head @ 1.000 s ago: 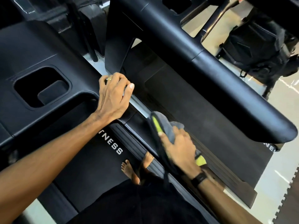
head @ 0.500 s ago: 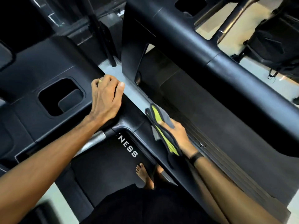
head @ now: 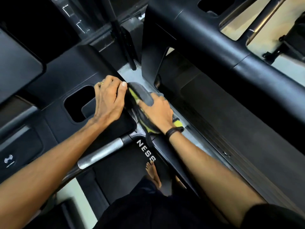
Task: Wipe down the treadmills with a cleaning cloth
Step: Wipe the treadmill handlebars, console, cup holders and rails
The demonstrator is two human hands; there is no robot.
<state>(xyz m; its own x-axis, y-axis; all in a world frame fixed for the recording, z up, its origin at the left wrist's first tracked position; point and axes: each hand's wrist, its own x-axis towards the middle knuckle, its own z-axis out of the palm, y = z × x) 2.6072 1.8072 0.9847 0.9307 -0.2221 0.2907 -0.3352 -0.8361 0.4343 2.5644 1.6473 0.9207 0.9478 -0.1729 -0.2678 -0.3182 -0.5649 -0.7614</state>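
Cloth (head: 143,94) sits bunched under my right hand (head: 158,111), fingers curled around it; my left hand (head: 109,100) lies flat on the treadmill console (head: 66,76).

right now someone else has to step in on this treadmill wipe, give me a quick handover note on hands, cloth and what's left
Left hand: rests on the console's right edge, beside the cup recess, fingers curled over the rim; holds nothing.
Right hand: presses the grey and yellow cloth against the outer side of the same console edge, close to the left hand.
Done: cannot tell from this view which surfaces are already wiped.
Left: the metal handlebar, the console top and the neighbouring treadmill show no cloth on them now.
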